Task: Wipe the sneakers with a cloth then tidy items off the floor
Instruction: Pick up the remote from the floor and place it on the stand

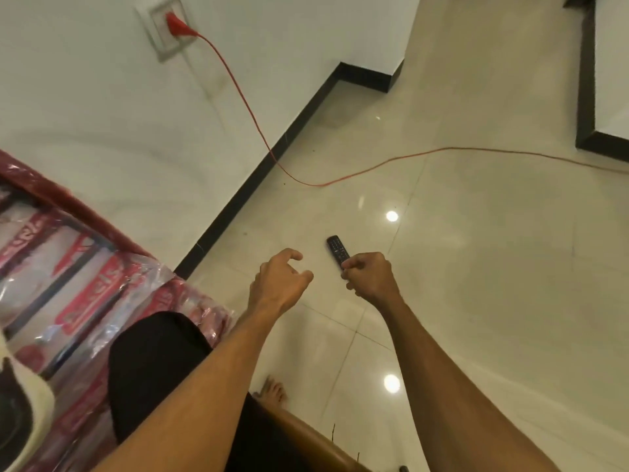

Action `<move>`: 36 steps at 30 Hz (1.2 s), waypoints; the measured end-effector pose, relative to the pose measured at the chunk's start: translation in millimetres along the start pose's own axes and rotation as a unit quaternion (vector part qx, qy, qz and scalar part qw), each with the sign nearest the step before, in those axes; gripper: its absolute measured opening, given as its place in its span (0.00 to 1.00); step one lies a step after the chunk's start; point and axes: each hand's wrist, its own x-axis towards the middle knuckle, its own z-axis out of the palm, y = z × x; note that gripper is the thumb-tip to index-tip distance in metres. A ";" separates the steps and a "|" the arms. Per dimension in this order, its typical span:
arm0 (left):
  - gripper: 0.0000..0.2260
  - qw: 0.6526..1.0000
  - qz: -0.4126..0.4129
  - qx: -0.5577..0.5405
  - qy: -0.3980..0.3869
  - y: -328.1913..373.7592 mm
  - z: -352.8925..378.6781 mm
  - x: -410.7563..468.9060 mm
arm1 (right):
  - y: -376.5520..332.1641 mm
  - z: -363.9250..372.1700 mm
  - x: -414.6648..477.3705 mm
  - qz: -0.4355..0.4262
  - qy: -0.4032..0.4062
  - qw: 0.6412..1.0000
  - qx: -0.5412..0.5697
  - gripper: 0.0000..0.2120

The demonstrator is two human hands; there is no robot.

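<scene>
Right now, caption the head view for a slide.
Right hand grips a black remote at the tiled floor, left hand open beside it, red cord running from the wall socket.

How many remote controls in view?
1. The black rectangular plastic remote control is pinched at its near end by the right hand, over the glossy tiled floor. The left hand holds none. Others may lie outside the frame.

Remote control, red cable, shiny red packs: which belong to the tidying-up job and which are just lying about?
Belongs to the job:
remote control, its near end gripped by the right hand
left hand, beside it, holding nothing

Just lying about:
red cable, plugged into the wall socket and trailing over the floor
plastic-wrapped red packs by the wall
</scene>
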 end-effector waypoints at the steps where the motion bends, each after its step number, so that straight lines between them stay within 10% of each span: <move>1: 0.16 1.000 -0.005 0.001 -0.008 -2.3 7.3 3.4 | 7.6 5.0 3.6 0.006 0.003 1.000 -0.001 0.09; 36: 0.19 0.980 -0.100 -0.157 -0.069 -118.5 93.3 190.1 | 168.7 129.4 276.9 0.094 0.058 0.973 -0.204 0.15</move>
